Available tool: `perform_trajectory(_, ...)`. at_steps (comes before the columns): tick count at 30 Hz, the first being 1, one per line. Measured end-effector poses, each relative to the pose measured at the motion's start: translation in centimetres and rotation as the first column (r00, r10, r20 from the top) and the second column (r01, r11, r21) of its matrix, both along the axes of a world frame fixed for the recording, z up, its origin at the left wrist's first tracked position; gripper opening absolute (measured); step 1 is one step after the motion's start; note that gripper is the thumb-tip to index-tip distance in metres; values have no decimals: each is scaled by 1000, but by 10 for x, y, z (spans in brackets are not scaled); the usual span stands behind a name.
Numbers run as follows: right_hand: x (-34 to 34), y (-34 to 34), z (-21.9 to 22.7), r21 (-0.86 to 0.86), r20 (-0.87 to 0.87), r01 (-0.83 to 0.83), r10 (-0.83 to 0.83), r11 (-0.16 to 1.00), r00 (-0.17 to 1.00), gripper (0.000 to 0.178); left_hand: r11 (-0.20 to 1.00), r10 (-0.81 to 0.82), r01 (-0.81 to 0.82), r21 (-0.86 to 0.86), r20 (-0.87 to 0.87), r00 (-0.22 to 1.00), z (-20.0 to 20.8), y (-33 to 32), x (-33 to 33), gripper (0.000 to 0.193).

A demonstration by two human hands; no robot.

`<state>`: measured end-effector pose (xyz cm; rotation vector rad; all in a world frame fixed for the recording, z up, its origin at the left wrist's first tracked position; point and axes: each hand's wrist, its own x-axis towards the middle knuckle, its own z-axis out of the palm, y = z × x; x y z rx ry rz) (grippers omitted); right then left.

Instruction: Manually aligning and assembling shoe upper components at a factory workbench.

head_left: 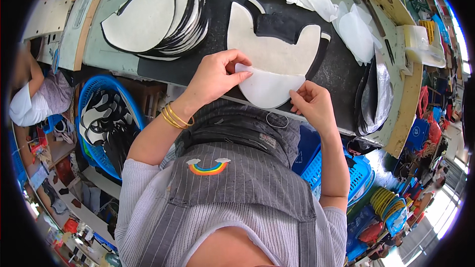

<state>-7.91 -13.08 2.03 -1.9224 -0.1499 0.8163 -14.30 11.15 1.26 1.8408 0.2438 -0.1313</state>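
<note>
Between my two hands is a thin white half-round sheet (267,91). My left hand (215,75) pinches its upper left corner between thumb and fingers. At its right edge, the thumb and fingers of my right hand (312,103) close on it. The sheet's straight edge lies along the bottom of a cream U-shaped fabric piece (277,52) with a black border, flat on the black work mat (217,34). Whether the two are stuck together, I cannot tell. The sheet's rounded end points toward me, near the table's front edge.
A stack of cream pieces with black edges (143,17) lies at the left. Thin white sheets (355,32) are piled at the right, near a long dark tool (373,15). Dark and silvery pieces (378,96) lean farther right. A blue basket (83,113) of scraps stands below left.
</note>
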Motion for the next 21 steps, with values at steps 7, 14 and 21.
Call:
perform_trajectory(7,-5,-20,14,-369,681,192,124,909,721,39,668,-381,31,744,306,873,12,-37,-9,45)
perform_trajectory(14,35,-156,26,-402,888,579,147,709,436,12,612,-627,305,730,213,749,27,-54,-4,47)
perform_trajectory(21,37,-151,43,133,495,579,-560,804,664,11,837,-524,319,444,481,703,41,-93,18,34)
